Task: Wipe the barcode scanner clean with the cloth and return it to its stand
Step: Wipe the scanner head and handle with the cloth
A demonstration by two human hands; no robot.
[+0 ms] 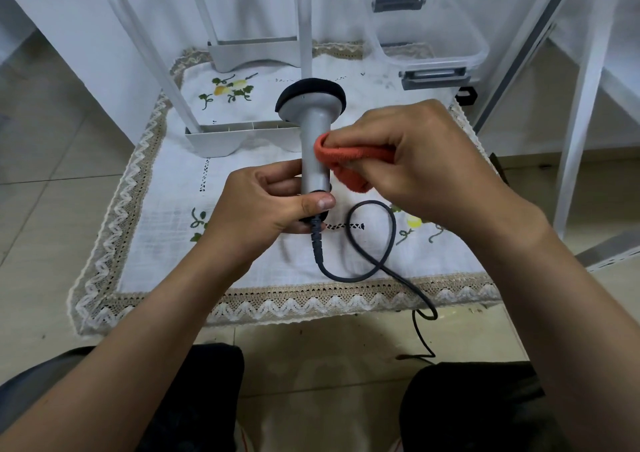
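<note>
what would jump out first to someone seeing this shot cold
The bright orange cloth stands out at the centre, pinched in the right hand and pressed against the grey handle of the barcode scanner. The left hand grips the scanner's lower end, from which a dark cable loops over the embroidered tablecloth toward its near edge.

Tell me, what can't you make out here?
Head view: the scanning face of the scanner points away from the camera.
Head view: most of the cloth is bunched inside the right hand.
Head view: the left hand covers the scanner's base.
Head view: the cable gets too thin to follow near the right knee.
</note>
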